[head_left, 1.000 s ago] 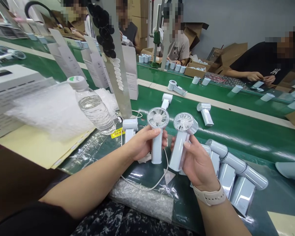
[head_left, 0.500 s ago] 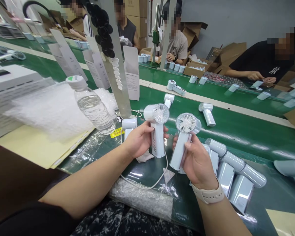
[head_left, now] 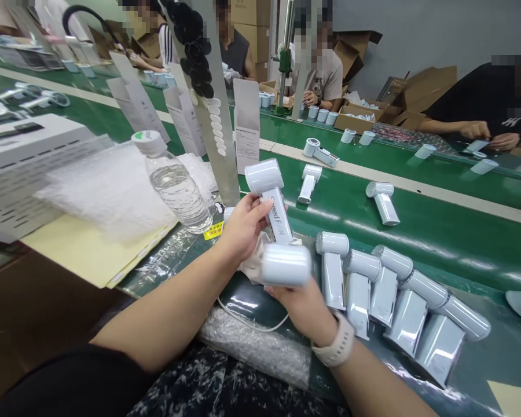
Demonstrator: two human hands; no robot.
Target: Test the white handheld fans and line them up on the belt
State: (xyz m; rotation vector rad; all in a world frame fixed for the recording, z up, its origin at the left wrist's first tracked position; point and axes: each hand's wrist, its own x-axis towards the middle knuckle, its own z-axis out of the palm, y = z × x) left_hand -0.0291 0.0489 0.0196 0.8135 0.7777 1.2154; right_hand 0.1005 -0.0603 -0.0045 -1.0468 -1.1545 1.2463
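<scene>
Upright in my left hand is a pale blue handheld fan, its handle lettering facing me and its round head at the top. My right hand is closed on a second handheld fan, slightly blurred, whose head lies sideways just below the first fan's handle. The right hand hides most of that fan's handle. A crumpled white cloth or paper shows between the two hands. On the right, several more fans lie in a slanting row, heads away from me.
A water bottle stands left of a metal post bearing black and white stickers. Bubble wrap lies at the near edge, and a white cable loops behind it. Fans lie on the green belt; co-workers sit beyond.
The left fan has turned, so its lettering faces me rather than its grille. My right hand has moved left and down with its fan, uncovering the row. The view has shifted slightly.
</scene>
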